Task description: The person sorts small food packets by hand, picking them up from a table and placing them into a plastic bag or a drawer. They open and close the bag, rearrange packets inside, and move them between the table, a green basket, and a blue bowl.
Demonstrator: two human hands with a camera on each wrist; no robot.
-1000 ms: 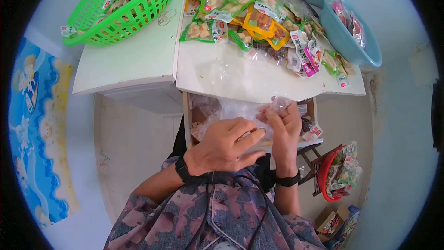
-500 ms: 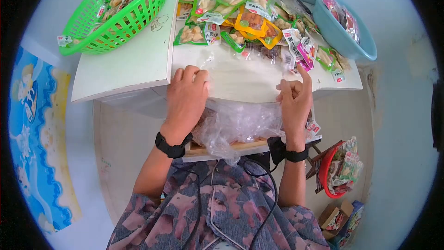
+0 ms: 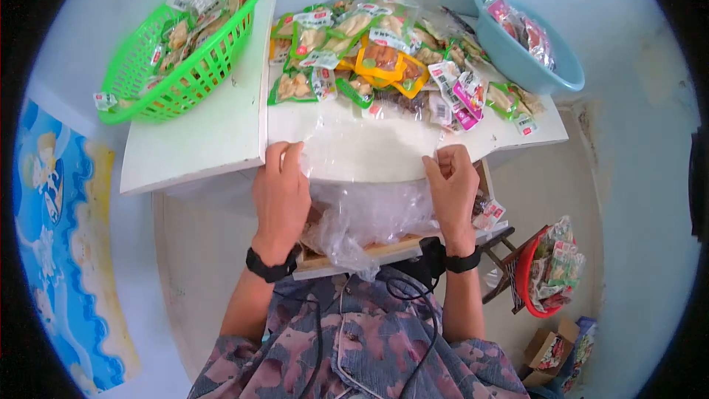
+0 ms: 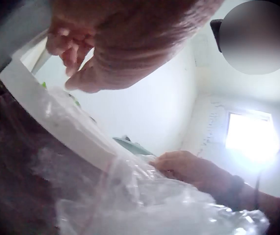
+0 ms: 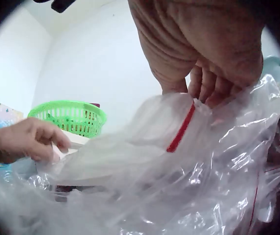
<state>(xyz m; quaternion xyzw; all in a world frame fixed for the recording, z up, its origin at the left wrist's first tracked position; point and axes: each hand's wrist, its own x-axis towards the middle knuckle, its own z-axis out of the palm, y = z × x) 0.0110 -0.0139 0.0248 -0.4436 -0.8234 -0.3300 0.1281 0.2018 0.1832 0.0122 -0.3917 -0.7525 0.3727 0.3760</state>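
Observation:
A large clear plastic bag [image 3: 377, 210] is spread between the two hands, draped over the table's front edge and down over an open drawer [image 3: 391, 253]. My left hand [image 3: 282, 185] pinches the plastic at its left side, close to the table edge. On the other side my right hand [image 3: 453, 185] grips the bag between thumb and curled fingers. A red strip [image 5: 181, 128] runs along the plastic just below the right hand in the right wrist view. Crumpled folds of the bag fill the lower part of both wrist views.
Food packets [image 3: 384, 59] are heaped at the back of the white table [image 3: 199, 140]. A green basket [image 3: 210, 66] of packets stands left, a blue basin [image 3: 561, 77] right. Below right are a red basin [image 3: 522, 281] on a stool and a cardboard box [image 3: 543, 351].
Both hands came apart from close together over the drawer, reached forward over the table edge, then drew slightly back. The plastic bag is now stretched out between them.

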